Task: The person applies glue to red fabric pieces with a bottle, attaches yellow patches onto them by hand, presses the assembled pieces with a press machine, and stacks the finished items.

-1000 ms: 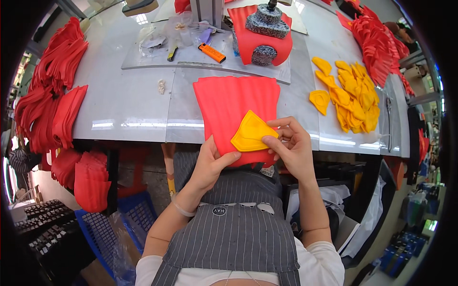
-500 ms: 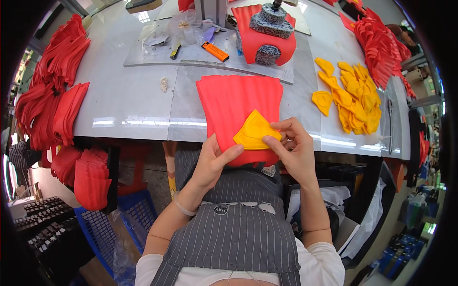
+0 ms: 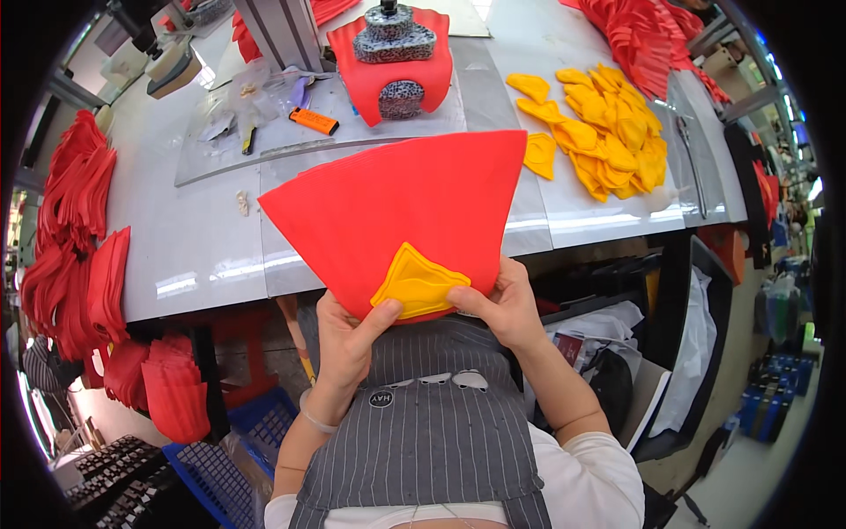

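Observation:
Between my hands is a red fan-shaped fabric piece (image 3: 401,194), its wide end pointing away from me over the table edge. A yellow diamond-like patch (image 3: 414,286) with a raised border lies on its narrow near end. My left hand (image 3: 346,344) is closed on the red piece, with the thumb pressing the patch's left corner and the fingers hidden underneath. My right hand (image 3: 507,309) grips the other side, thumb on the patch's right corner, fingers mostly behind the fabric.
Yellow patches (image 3: 617,145) are heaped at the right of the table (image 3: 194,264). Behind, another red piece (image 3: 352,75) lies under a speckled block (image 3: 395,40). Stacked red pieces (image 3: 84,194) hang over the left side. A blue basket (image 3: 207,476) stands below.
The red piece has spread out flat and wide, with its ripples gone. My right hand has moved from the patch's upper right edge to its lower right corner. My view has shifted rightward.

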{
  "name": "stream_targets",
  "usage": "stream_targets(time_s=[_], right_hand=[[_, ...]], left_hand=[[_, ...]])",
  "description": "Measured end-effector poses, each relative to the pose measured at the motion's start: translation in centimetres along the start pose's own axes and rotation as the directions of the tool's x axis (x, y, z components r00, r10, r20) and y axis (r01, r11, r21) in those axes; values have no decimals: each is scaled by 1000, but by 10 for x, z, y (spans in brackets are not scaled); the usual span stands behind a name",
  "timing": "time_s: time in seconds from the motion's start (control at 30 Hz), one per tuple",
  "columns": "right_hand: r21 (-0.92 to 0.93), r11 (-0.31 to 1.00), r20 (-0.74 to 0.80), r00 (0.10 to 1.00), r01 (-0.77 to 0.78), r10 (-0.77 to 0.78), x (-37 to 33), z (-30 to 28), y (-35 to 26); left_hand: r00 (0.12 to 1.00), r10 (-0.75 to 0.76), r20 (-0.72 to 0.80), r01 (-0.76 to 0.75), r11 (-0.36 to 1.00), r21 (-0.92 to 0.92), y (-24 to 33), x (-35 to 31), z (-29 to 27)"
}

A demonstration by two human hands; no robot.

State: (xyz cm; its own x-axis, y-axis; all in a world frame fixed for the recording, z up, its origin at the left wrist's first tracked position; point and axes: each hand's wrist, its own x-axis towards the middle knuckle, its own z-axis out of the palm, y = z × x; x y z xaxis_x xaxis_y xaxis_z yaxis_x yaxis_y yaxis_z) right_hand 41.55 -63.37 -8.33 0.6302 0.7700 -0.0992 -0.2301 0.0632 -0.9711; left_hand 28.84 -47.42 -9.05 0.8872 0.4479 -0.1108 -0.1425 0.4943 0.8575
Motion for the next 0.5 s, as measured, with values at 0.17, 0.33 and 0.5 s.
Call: stream_targets(time_s=[0.17, 0.33, 0.5], right_hand=[[-30, 997, -29, 997, 68, -69, 1, 0, 2], [81, 996, -19, 999, 27, -26, 7, 2, -5], [102, 994, 22, 999, 31, -33, 4, 20, -7]], left_hand=[[994, 64, -92, -55, 994, 99, 0, 3, 9], [996, -41, -78, 39, 999, -24, 2, 9, 4], [997, 12, 75, -9, 999, -41, 8, 8, -9]])
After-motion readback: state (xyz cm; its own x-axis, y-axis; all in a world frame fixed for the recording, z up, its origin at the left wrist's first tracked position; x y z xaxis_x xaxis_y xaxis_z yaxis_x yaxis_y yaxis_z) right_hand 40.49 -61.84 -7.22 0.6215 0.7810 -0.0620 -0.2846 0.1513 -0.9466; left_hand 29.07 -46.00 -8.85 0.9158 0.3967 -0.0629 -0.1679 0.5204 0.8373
